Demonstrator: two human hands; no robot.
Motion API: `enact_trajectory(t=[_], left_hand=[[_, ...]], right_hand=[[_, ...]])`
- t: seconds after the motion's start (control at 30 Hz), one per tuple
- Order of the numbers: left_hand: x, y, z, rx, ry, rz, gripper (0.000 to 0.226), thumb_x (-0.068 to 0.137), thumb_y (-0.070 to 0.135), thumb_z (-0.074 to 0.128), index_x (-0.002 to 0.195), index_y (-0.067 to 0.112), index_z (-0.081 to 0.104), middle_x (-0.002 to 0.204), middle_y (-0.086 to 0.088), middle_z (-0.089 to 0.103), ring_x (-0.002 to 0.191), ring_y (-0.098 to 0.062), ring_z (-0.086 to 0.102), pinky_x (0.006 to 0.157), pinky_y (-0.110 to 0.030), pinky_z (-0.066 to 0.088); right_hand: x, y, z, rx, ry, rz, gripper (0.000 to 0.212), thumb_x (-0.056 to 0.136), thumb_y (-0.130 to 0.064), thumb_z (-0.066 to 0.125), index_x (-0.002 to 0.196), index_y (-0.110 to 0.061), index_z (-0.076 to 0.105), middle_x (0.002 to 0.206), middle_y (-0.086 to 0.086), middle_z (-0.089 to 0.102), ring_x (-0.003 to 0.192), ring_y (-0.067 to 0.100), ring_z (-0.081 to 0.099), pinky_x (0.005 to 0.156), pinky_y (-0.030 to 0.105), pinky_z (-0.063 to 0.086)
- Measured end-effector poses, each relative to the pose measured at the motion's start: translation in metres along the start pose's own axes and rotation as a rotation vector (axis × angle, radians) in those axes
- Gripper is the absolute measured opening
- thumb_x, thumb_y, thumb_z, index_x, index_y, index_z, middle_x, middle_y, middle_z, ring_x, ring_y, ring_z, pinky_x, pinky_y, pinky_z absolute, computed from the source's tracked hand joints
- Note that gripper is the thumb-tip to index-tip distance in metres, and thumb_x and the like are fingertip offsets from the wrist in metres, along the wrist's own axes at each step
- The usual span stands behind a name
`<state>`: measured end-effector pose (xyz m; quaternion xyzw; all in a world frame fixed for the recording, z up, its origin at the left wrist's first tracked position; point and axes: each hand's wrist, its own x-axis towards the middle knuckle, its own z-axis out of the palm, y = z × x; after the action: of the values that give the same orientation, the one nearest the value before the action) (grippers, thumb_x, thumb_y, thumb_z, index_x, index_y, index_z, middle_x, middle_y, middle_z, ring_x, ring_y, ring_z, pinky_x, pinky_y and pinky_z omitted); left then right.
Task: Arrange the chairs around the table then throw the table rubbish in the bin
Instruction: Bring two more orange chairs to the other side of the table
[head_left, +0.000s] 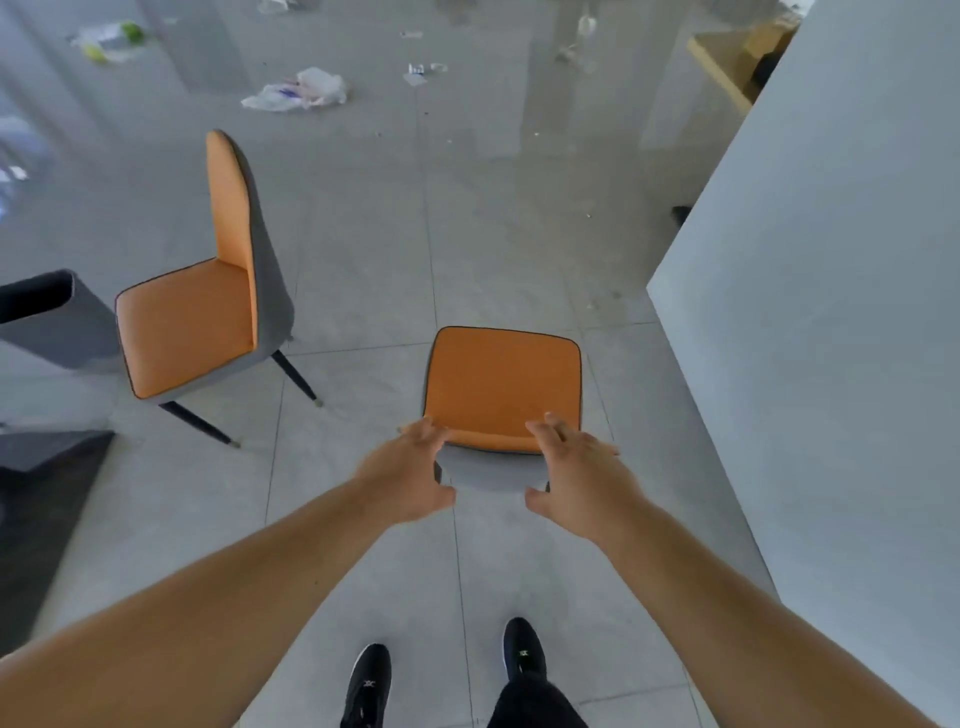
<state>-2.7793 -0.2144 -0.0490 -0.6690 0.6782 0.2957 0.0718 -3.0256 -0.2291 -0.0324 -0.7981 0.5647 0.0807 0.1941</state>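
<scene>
Hands (410, 478) hide chair (501, 384) back (grip unclear).

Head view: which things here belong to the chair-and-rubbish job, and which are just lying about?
Job:
near chair, with left hand and right hand at its backrest
second chair
plastic bag
bottle

Lying about:
dark bin-like container
cardboard box

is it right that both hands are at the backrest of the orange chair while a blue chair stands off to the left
Not quite. The head view shows the second chair is orange too, not blue. The rest holds: the left hand and right hand are at the near chair's backrest.
</scene>
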Motion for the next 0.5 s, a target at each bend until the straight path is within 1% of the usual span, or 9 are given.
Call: enact_trajectory(t=[0.07,0.1,0.17,0.23,0.3,0.33,0.4,0.43,0.5], left_hand=[[0.015,0.005,0.01,0.042,0.006,-0.041,0.086,0.081,0.053,0.07,0.154,0.037,0.026,0.165,0.007,0.019,0.131,-0.024,0.05,0.097,-0.041,0.048],[0.024,0.007,0.013,0.065,-0.003,-0.05,0.086,0.082,0.053,0.07,0.154,0.037,0.025,0.164,0.008,0.019,0.129,-0.023,0.051,0.096,-0.04,0.049],[0.042,0.012,0.019,0.079,-0.036,-0.074,0.086,0.082,0.054,0.069,0.154,0.037,0.026,0.162,0.01,0.021,0.125,-0.022,0.053,0.093,-0.04,0.051],[0.059,0.015,0.021,0.087,-0.054,-0.091,0.075,0.081,0.051,0.069,0.148,0.035,0.037,0.153,0.007,0.035,0.121,-0.026,0.055,0.091,-0.043,0.053],[0.074,0.015,0.021,0.15,-0.021,-0.094,0.05,0.082,0.044,0.067,0.13,0.033,0.054,0.126,0.003,0.055,0.107,-0.028,0.06,0.084,-0.044,0.055],[0.079,0.014,0.02,0.201,-0.014,-0.097,0.039,0.084,0.044,0.066,0.121,0.033,0.058,0.109,0.003,0.058,0.096,-0.026,0.061,0.08,-0.042,0.056],[0.084,0.011,0.018,0.291,-0.033,-0.096,0.028,0.088,0.047,0.063,0.112,0.033,0.062,0.086,0.005,0.052,0.08,-0.022,0.057,0.074,-0.038,0.055],[0.083,0.008,0.017,0.319,-0.034,-0.094,0.025,0.089,0.048,0.062,0.109,0.033,0.064,0.079,0.007,0.048,0.076,-0.021,0.055,0.07,-0.036,0.053],[0.075,0.0,0.016,0.337,-0.008,-0.105,0.021,0.092,0.046,0.061,0.106,0.031,0.066,0.074,0.007,0.044,0.073,-0.02,0.051,0.065,-0.035,0.046]], right_hand=[[0.019,0.023,0.011,-0.04,-0.059,-0.023,0.088,0.092,-0.048,0.068,0.161,-0.027,0.018,0.17,0.002,0.016,0.143,0.032,0.039,0.103,0.047,0.049],[0.026,0.033,0.016,-0.05,-0.084,-0.018,0.087,0.091,-0.046,0.069,0.16,-0.027,0.019,0.169,0.002,0.019,0.141,0.033,0.041,0.102,0.047,0.05],[0.039,0.051,0.024,-0.063,-0.122,0.001,0.079,0.092,-0.044,0.068,0.157,-0.026,0.027,0.161,0.002,0.036,0.133,0.032,0.046,0.097,0.046,0.052],[0.048,0.065,0.033,-0.049,-0.127,0.004,0.063,0.092,-0.041,0.066,0.148,-0.026,0.04,0.141,-0.001,0.053,0.123,0.027,0.049,0.089,0.043,0.054],[0.056,0.073,0.04,-0.005,-0.103,0.015,0.047,0.093,-0.034,0.064,0.138,-0.028,0.051,0.127,-0.004,0.06,0.115,0.024,0.051,0.084,0.041,0.054],[0.059,0.074,0.042,0.006,-0.089,0.018,0.042,0.093,-0.031,0.063,0.134,-0.029,0.054,0.122,-0.004,0.062,0.111,0.023,0.053,0.082,0.041,0.054],[0.065,0.073,0.043,-0.005,-0.065,0.012,0.036,0.093,-0.028,0.062,0.129,-0.03,0.058,0.115,-0.005,0.064,0.104,0.022,0.054,0.078,0.039,0.054],[0.067,0.07,0.043,-0.012,-0.058,0.004,0.035,0.094,-0.028,0.062,0.128,-0.03,0.058,0.113,-0.005,0.064,0.101,0.022,0.054,0.077,0.039,0.053],[0.07,0.059,0.044,-0.015,-0.059,-0.015,0.033,0.094,-0.026,0.062,0.126,-0.03,0.059,0.112,-0.005,0.064,0.098,0.021,0.053,0.075,0.037,0.052]])
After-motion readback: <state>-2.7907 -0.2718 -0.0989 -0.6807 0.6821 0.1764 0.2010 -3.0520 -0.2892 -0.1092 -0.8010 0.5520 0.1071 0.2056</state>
